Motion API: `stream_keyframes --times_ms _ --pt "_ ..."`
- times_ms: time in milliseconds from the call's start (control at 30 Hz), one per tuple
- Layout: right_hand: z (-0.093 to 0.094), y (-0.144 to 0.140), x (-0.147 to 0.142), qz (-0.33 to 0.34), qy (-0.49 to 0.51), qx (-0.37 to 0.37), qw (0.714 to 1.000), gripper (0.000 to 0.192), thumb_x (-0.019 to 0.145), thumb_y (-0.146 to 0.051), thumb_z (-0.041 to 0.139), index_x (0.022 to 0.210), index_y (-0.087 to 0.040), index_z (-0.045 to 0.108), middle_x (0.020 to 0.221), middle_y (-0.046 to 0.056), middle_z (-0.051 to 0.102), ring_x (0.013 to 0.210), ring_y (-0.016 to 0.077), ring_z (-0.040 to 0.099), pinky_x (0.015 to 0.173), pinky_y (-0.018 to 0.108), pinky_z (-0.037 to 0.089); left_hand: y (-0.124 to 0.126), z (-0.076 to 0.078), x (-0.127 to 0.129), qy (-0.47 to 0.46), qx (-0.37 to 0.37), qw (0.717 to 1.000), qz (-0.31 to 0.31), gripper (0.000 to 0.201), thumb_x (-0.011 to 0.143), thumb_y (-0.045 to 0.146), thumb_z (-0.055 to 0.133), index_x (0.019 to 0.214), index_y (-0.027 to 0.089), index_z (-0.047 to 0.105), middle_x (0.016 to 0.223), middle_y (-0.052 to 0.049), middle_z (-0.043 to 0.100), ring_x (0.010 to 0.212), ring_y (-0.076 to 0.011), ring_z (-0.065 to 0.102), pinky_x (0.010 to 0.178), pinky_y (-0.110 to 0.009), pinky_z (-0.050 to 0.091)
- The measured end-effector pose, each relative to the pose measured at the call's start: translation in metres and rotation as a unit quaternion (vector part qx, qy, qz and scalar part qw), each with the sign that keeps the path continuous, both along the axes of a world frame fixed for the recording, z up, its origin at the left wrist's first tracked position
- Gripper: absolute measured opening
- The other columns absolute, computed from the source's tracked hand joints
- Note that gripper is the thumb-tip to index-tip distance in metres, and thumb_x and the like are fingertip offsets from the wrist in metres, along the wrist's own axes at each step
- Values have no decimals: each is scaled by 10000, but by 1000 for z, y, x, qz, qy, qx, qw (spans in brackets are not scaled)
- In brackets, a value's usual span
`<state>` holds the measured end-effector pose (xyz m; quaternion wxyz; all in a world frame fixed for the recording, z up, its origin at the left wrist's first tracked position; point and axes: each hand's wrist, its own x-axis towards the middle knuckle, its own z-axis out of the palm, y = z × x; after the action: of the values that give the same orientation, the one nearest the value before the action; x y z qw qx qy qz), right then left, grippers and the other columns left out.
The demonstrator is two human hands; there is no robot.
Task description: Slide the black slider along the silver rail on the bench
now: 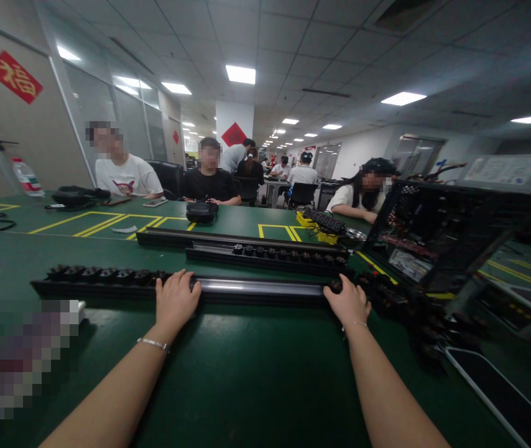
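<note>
A long black rail lies across the green table in front of me, with a row of small black round parts seated along its left stretch. My left hand rests flat on the rail just right of those parts, fingers spread over it. My right hand grips the rail near its right end, fingertips against a black round part. A pile of loose black parts lies just right of that hand.
Two more black rails lie farther back, one holding several parts. An open black computer case stands at the right. A black headset and yellow power strip sit behind. People sit across the table; a blurred patch is at the left front.
</note>
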<state>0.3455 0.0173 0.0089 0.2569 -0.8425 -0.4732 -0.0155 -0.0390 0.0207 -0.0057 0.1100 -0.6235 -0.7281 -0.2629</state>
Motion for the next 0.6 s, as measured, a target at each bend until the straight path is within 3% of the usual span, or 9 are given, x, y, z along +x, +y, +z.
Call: stream_keyframes --times_ms 600 --pt "7 -3 6 -7 24 20 999 556 783 -375 432 1325 -249 428 1314 62 494 1221 266 396 982 434 335 1 -1 -1 6 -3 1000 2 463 841 379 338 1172 150 568 1291 -124 536 1206 -268 454 1084 -548 174"
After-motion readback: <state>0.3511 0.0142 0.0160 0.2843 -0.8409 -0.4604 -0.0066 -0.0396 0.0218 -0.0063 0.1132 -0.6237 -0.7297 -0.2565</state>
